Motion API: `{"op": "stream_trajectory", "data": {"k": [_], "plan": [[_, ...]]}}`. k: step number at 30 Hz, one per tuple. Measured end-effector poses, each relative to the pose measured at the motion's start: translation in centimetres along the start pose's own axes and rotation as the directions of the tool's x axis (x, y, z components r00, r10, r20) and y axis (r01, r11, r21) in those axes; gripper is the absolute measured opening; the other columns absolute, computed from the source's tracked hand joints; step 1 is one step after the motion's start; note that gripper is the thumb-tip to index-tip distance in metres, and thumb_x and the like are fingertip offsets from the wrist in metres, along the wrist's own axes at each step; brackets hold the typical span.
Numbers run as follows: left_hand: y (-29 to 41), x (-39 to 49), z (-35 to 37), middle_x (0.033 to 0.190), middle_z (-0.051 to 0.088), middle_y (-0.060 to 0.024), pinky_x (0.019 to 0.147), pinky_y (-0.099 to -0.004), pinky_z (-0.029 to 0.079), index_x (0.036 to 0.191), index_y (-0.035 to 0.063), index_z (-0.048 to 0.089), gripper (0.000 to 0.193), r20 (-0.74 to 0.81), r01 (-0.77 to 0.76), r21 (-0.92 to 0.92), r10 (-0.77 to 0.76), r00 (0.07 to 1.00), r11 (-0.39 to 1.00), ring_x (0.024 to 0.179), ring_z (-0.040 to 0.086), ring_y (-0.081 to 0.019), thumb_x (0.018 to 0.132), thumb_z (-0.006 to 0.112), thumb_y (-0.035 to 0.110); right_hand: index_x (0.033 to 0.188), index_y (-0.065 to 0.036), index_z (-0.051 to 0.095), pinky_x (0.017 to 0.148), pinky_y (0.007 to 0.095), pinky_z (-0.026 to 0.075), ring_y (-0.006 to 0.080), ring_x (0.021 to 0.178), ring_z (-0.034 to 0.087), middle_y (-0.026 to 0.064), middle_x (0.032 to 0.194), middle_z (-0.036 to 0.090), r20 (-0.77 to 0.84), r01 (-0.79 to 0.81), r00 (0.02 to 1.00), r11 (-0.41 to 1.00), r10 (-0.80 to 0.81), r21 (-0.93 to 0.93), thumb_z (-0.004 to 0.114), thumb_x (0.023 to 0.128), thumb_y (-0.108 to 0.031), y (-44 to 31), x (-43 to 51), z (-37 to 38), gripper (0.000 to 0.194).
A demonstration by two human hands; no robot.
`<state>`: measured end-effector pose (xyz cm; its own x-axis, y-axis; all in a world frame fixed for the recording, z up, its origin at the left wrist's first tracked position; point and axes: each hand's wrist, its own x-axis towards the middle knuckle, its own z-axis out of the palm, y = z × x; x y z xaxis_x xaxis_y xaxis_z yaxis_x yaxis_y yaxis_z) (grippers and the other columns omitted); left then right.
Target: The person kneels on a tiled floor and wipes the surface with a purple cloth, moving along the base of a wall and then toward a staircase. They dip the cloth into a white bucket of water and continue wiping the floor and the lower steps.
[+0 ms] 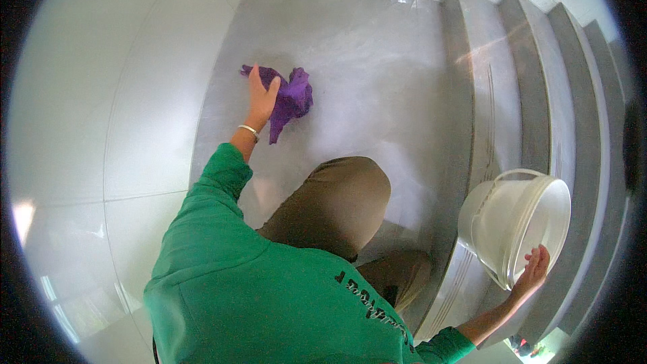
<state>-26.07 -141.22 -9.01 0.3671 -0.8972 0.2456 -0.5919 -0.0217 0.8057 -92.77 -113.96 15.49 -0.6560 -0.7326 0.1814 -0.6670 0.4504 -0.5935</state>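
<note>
My left hand (262,101) is on a crumpled purple cloth (295,95) against the smooth grey floor (369,86). Thumb and forefinger are spread, with folds of cloth between and around them; the other fingers are hidden. A pale bracelet circles that wrist. On my right, a white plastic bucket (488,217) with its handle stands at the grey steps, its mouth towards me. My right hand (532,273) is at the near rim, fingertips over the opening. Whether it grips the rim cannot be made out. No contents show in the visible part of the bucket.
Several grey steps (490,86) with grooved edges run along the right. Pale panelled wall (146,111) borders the floor on the left and continues at the far side. My bent knee (354,197) is between my hands. Small colourful items (525,348) show at the lower right.
</note>
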Motion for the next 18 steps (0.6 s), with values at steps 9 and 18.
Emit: {"op": "stream_trajectory", "data": {"k": [9,18], "plan": [[-8.5,-3.6,11.7,0.151,0.015,-0.0275,0.108,-0.0636,0.011,0.148,0.0065,0.021,0.097,0.137,0.062,0.489,-0.147,0.980,0.870,0.140,0.011,-0.0466,0.080,0.053,0.067,0.110,0.000,0.060,0.065,0.0271,0.047,0.0133,0.070,0.056,0.0062,0.086,0.062,0.062,-0.147,0.981,0.912,0.185,-0.384,0.053,0.093,-0.023,1.3,1.7,-0.8,0.030],[1.1,-10.6,18.1,0.142,0.032,-0.0254,0.109,-0.0571,0.021,0.135,0.0122,0.044,0.073,0.487,-0.377,0.138,0.269,0.831,0.916,0.133,0.031,-0.0405,0.073,0.074,0.034,0.108,-0.001,0.061,0.080,0.0336,0.047,0.0215,0.087,0.060,0.0103,0.095,0.065,0.171,0.059,0.984,0.811,0.051,-0.581,0.050,0.095,-0.033,4.5,3.1,-2.4,0.036]]}}
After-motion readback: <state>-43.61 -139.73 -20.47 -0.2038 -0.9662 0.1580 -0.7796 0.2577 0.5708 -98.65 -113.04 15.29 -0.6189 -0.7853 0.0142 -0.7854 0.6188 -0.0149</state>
